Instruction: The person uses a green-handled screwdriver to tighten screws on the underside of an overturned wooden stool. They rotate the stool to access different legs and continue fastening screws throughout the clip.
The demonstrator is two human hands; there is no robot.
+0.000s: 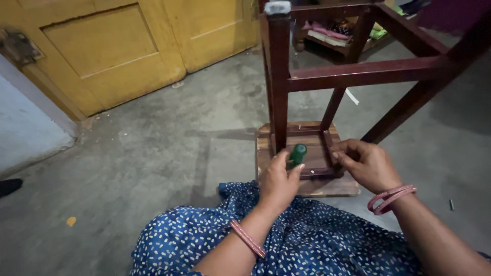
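Concrete floor (169, 148) — left hand (279, 181) grips green handle (297, 154).

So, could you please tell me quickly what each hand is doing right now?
Left hand: closed around a green tool handle.
Right hand: fingers curled on the upturned stool's frame; grip unclear.

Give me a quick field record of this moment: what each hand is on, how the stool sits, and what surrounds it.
left hand: left hand grips the green-handled tool, shaft hidden
right hand: right hand rests on the frame of the dark red wooden stool, fingers pinched at the rail; any small item held cannot be told
stool: upside down, seat on the grey concrete floor, legs up
surroundings: yellow wooden door at upper left
lap: blue white-dotted fabric
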